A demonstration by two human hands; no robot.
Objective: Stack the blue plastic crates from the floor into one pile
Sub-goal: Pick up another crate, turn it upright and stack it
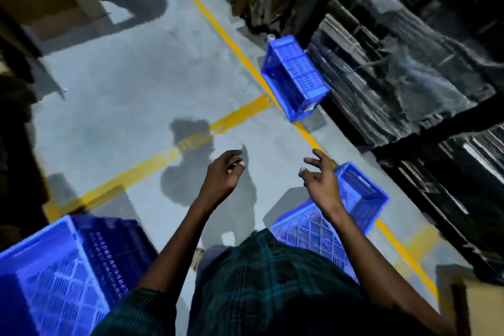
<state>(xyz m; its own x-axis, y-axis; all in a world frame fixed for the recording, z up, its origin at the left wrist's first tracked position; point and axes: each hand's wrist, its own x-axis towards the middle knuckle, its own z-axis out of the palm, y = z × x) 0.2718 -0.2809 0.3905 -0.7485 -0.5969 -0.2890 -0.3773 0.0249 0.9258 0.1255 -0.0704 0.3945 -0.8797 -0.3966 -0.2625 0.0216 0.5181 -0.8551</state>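
At the lower left sits an open blue slatted plastic crate (62,267), upright on the grey concrete floor (131,84). The person's left hand (223,174) and right hand (323,180) hang empty in mid-air, fingers loosely curled around nothing. Just beneath the right hand lies a second blue plastic crate (351,210), tilted; a third crate (294,82) stands on its side farther off, by the yellow floor line (234,41). No pile exists yet; the likely next move is gripping the nearest crate's rim. No writing is legible.

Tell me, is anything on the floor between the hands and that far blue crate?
Nothing visible. Between the left hand, the right hand and the far crate lies only bare floor with yellow lines and shadows. Both hands are empty.
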